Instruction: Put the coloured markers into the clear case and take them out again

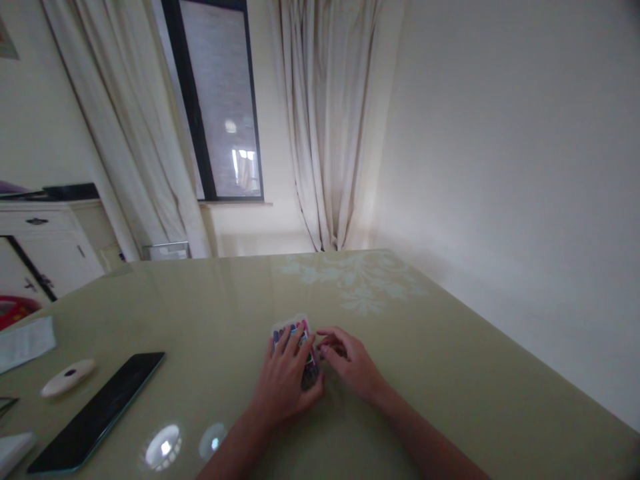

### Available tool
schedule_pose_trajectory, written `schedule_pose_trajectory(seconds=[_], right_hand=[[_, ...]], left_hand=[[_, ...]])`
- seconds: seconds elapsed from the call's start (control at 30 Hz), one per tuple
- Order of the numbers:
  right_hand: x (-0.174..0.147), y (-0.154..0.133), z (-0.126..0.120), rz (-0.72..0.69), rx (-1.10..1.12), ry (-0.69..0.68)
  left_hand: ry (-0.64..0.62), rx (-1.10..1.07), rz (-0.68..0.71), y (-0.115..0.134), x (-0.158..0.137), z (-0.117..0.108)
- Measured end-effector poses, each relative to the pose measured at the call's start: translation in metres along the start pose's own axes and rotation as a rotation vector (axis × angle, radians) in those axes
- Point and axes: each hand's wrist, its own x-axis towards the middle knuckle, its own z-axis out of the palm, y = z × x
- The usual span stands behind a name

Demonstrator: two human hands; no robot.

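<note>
A small clear plastic case (303, 319) lies on the green tabletop (225, 313), with several short coloured sticks showing inside, pink, purple and dark blue. They look like crayons or pens; their exact kind is hard to make out. My left hand (285, 373) rests over the case with its fingers spread across the top and its thumb along the near right side. Close to the case's right edge is my right hand (353, 363), its fingers curled with thumb and forefinger drawn together. Whatever may be between those fingertips is too small to tell.
At left lie a dark tablet (100, 410), a white oval object (69, 378) and a sheet of paper (27, 343). A white cabinet (50, 243) stands beyond. The table's right edge meets a white wall (515, 200). Curtains (325, 120) hang behind.
</note>
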Motion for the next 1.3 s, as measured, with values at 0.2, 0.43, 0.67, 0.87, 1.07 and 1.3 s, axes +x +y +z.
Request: schedule_pose_trajectory(seconds=[0.2,0.43,0.67,0.87,1.07,1.3], right_hand=[[0.0,-0.013,-0.013,-0.293,-0.011,-0.015],[0.001,-0.009,-0.017,-0.403,-0.077,-0.042],[0.001,-0.005,-0.013,-0.436,-0.04,0.044],[0.0,-0.012,-0.008,-0.442,-0.154,0.099],[0.009,-0.002,-0.036,-0.342,-0.23,0.209],[0.018,0.008,-0.047,-0.312,-0.157,0.162]], left_hand=[[0.053,-0.485,0.158,0.002,0.001,-0.013],[0.031,-0.79,0.059,0.011,-0.004,-0.008],[0.013,-0.743,0.087,0.017,0.003,-0.008],[0.016,-0.776,0.047,0.016,0.003,-0.007],[-0.014,-0.893,-0.039,0.015,0.003,-0.017],[-0.081,-0.915,-0.026,0.014,0.001,-0.021]])
